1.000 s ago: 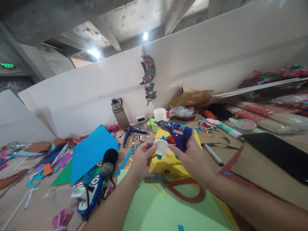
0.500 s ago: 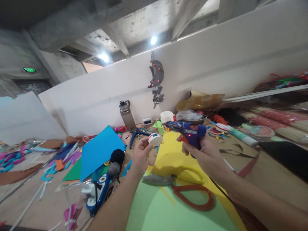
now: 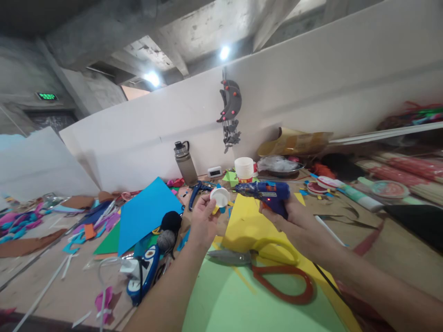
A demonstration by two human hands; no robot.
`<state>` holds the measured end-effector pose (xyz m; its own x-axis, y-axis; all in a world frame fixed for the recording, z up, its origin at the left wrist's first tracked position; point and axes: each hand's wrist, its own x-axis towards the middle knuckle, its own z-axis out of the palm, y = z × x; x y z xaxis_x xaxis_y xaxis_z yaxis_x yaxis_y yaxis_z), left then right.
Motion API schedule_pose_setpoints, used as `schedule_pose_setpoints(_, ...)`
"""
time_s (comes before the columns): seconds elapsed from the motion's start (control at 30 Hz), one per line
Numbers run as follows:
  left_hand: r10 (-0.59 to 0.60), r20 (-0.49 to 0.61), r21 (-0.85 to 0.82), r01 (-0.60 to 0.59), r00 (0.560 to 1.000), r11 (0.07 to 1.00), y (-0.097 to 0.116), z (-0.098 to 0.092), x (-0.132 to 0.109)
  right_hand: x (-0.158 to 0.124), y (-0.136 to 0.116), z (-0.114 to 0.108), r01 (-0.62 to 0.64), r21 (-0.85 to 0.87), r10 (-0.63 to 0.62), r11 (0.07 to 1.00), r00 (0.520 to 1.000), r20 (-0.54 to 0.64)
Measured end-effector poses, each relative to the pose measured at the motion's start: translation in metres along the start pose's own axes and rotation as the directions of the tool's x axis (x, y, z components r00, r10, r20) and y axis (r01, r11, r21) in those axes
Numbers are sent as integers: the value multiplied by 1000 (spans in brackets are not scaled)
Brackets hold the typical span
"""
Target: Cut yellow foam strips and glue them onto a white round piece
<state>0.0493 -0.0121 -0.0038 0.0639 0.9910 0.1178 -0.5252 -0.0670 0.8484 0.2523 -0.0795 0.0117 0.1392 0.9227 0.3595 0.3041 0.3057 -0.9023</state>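
Between the thumb and fingers of my left hand (image 3: 205, 216) is a small round white disc (image 3: 220, 197), its pale face turned toward me. A bit of yellow shows under its lower edge. My right hand (image 3: 292, 214) is wrapped round the handle of a blue hot glue gun (image 3: 265, 191), whose red light is lit. The gun's nozzle points left, a short way right of the disc and apart from it. Below both hands, large scissors (image 3: 282, 283) with one orange and one yellow handle lie on green paper (image 3: 221, 304) and yellow paper (image 3: 242, 216).
White paper cups (image 3: 244, 168) and a grey bottle (image 3: 186, 163) stand at the back by the white partition. Blue sheet (image 3: 147, 214), yarn balls (image 3: 166, 240) and a blue-and-white power strip (image 3: 143, 274) lie left. Decorated discs (image 3: 316, 188) and a glue stick tube (image 3: 362, 198) lie right.
The disc in my left hand has been tipped, so its flat white face shows instead of its red-striped edge. The glue gun has turned slightly and sits a little further left. The view has shifted slightly.
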Motion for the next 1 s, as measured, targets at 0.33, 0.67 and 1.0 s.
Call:
schedule_pose_setpoints(0.33,15,-14,1,-15,1000,1000,1,3,-2,0,-5,-2,96,-181,-85,979,994,70)
schedule_pose_setpoints(0.67,8,-10,2,-8,1000,1000,3,7,-5,0,-1,-3,95,-193,-80,977,993,82)
schedule_pose_setpoints(1.0,0,0,14,0,1000,1000,3,6,-5,1,2,1,92,-142,-85,986,995,55)
